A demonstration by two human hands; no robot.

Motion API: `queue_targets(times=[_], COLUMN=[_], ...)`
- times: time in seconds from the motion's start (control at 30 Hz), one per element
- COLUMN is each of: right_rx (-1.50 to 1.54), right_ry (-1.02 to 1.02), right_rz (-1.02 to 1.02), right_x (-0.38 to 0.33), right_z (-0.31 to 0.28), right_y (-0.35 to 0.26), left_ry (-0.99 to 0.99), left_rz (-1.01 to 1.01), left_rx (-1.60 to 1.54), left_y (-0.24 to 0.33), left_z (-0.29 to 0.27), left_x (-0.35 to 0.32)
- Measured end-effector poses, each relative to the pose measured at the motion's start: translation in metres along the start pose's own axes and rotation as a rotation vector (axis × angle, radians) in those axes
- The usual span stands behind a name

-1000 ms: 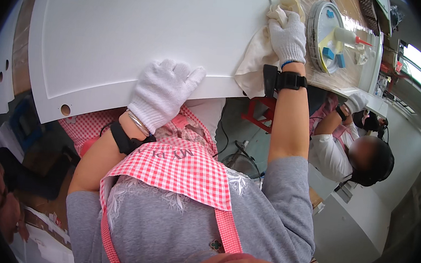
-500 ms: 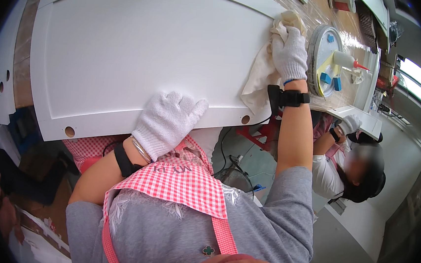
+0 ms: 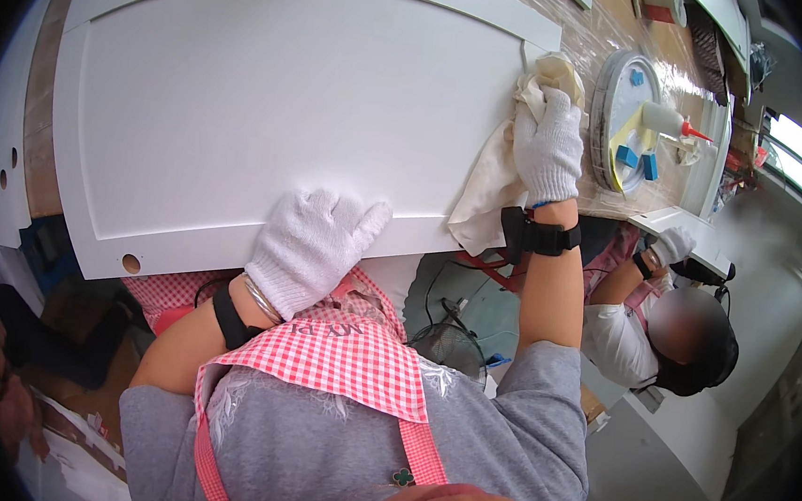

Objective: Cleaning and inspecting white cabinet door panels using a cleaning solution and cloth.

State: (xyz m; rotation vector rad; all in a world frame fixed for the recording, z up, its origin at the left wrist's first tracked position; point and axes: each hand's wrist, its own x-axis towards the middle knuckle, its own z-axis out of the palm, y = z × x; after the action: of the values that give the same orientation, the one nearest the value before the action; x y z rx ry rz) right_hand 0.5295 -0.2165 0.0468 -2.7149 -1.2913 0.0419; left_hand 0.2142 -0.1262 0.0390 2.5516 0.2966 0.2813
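A large white cabinet door panel (image 3: 290,100) with a raised frame border lies in front of me. My left hand (image 3: 314,251), in a white knitted glove, rests spread and flat on the panel's near edge, holding nothing. In my right hand (image 3: 550,154), also gloved, is a bunched cream cloth (image 3: 483,191), pressed on the right border of the panel. Part of the cloth sticks out beyond the fingers, and the rest trails over the near right corner. Round holes are cut in the panel's near border; one hole (image 3: 131,264) shows at the left.
Right of the panel, a round lid (image 3: 603,125) carries blue blocks (image 3: 626,156) and a squeeze bottle (image 3: 661,119) with a red nozzle. Clear film covers the table there. Another white panel (image 3: 1,125) is at the far left. A co-worker (image 3: 625,334) handles a white board at the right.
My right hand has slid toward me along the panel's right border, taking the cloth with it. My left hand stays on the near edge.
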Motion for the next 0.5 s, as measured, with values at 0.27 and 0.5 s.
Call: queue_targets(times=[0.27, 0.5], right_rx=[-0.083, 0.035], right_ry=[0.295, -0.064], right_rz=[-0.363, -0.047], right_x=[0.103, -0.044], right_z=[0.011, -0.002], right_y=[-0.017, 0.018], left_ry=[-0.004, 0.045], left_rz=[-0.004, 0.005], left_rx=[0.073, 0.082], left_y=[-0.001, -0.003], left_z=[0.007, 0.015], left_x=[-0.002, 0.001])
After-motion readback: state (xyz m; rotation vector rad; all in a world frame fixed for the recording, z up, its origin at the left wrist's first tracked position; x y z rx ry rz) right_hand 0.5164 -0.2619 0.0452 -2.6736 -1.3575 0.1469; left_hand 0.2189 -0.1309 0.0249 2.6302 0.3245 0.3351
